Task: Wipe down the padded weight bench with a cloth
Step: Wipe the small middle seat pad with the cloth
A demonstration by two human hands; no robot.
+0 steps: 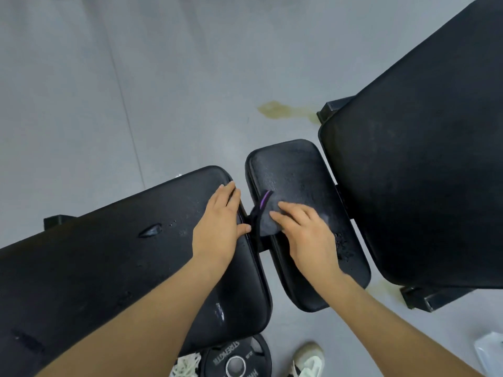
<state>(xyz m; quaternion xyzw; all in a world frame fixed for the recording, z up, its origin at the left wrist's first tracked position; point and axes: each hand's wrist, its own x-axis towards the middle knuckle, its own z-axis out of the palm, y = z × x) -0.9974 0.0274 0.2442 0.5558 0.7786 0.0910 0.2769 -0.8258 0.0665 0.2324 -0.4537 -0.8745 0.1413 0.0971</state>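
Cloth (265,222) partly hidden under the right hand (307,238) (purple stripe showing); weight plate (217,359) cut by the bottom edge

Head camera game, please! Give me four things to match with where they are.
1 cloth
2 left hand
3 weight plate
4 big yellowish stain

A flat on the long pad's end
B on the floor beside the shoe
C on the small pad, under the right hand
D on the floor past the small pad's far end

Pairs: 1-C, 2-A, 3-B, 4-D

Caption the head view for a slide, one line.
Right hand presses a dark cloth on the small pad; left hand rests on the long pad.
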